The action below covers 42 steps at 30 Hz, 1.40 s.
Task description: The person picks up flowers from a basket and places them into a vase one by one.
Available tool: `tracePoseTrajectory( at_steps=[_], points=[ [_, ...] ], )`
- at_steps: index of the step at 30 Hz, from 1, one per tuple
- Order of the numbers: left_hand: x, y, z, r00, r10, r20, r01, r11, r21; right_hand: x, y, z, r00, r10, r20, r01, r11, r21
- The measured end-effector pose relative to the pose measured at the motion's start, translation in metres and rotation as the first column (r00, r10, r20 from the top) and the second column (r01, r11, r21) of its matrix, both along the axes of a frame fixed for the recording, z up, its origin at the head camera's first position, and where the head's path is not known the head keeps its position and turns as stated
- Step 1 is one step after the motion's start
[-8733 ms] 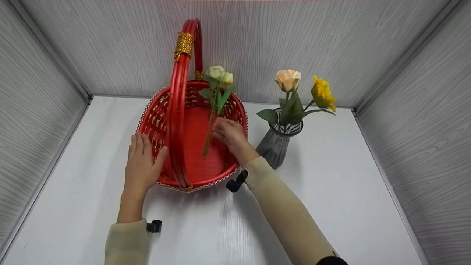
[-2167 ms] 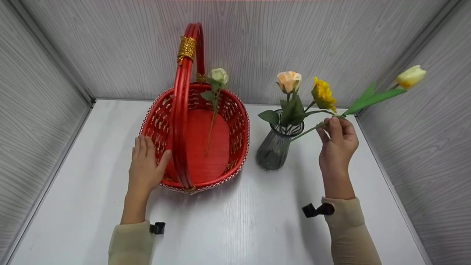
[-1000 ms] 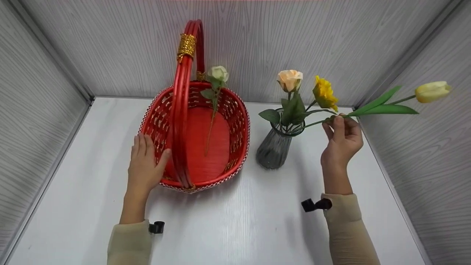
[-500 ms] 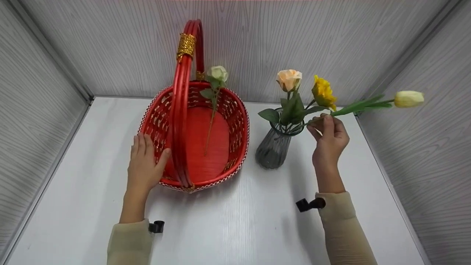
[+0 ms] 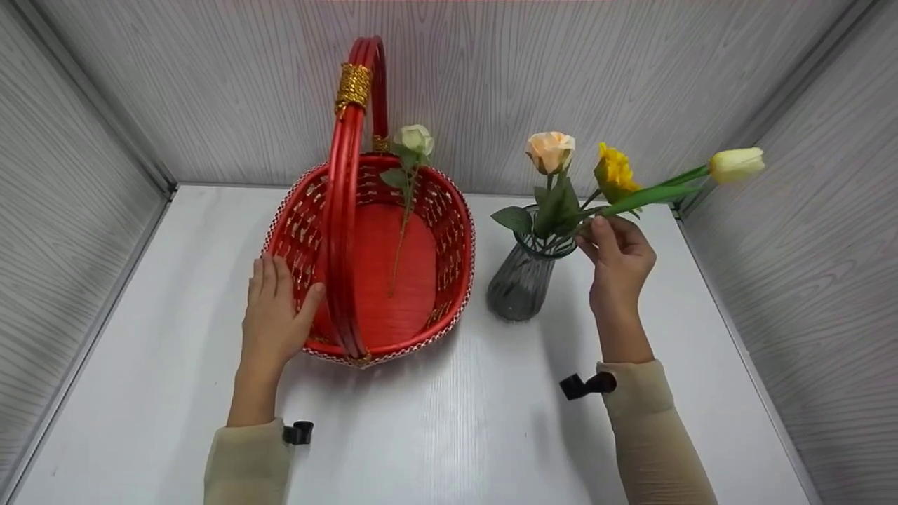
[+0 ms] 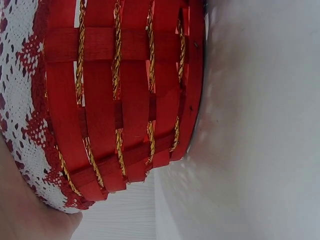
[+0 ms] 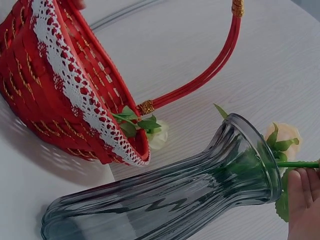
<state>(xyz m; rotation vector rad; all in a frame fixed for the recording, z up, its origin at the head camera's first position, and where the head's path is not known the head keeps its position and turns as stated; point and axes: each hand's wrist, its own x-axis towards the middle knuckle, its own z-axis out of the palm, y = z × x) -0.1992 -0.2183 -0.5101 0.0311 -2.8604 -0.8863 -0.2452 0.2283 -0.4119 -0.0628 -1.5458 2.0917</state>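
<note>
In the head view my right hand [image 5: 620,263] pinches the green stem of a pale yellow tulip [image 5: 736,165], which leans far to the right. The stem runs into the mouth of the grey ribbed glass vase [image 5: 518,287]; the right wrist view shows that stem [image 7: 299,164] at the rim. A peach rose [image 5: 551,152] and a yellow flower [image 5: 615,170] stand in the vase. My left hand [image 5: 273,315] rests with straight fingers on the left rim of the red woven basket [image 5: 463,308]. One whitish rose [image 5: 415,140] lies inside, its bloom against the back rim.
The basket's tall red handle [image 5: 340,210] arches over it, bound with gold cord [image 5: 353,85]. White table surface [image 5: 449,428] extends in front of basket and vase. Grey wood-grain panels [image 5: 470,84] enclose the back and both sides.
Earlier the tulip lay in the basket beside the whitish rose; my right hand took it across to the vase. Over the last second, hand and tulip moved left, closer to the vase mouth. My left hand stayed put.
</note>
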Motion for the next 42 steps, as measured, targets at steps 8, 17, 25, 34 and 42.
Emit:
tracePoseTrajectory(
  at_steps=[8, 17, 25, 34, 42],
  points=[
    [0.001, 0.001, 0.000, 1.000, 0.006, -0.016, -0.006, 1.000, 0.007, -0.005, 0.006, 0.005, 0.992, 0.024, 0.128, -0.036, 0.996, 0.087],
    [0.002, 0.000, -0.001, 1.000, 0.005, -0.007, -0.005, 1.000, -0.003, -0.003, 0.011, 0.006, 0.986, 0.091, 0.138, -0.108, 0.987, 0.116],
    [0.002, 0.000, 0.000, 1.000, 0.000, -0.004, 0.000, 1.000, -0.004, 0.000, 0.020, 0.010, 0.962, 0.148, 0.231, -0.199, 0.956, 0.216],
    [0.001, 0.000, 0.004, 1.000, 0.009, -0.007, -0.009, 1.000, -0.007, -0.001, 0.025, 0.006, 0.932, 0.171, 0.320, -0.209, 0.974, 0.086],
    [0.003, 0.001, 0.003, 1.000, 0.010, -0.009, -0.010, 1.000, -0.004, 0.012, 0.024, -0.003, 0.906, 0.232, 0.355, -0.259, 0.966, 0.030]
  ],
)
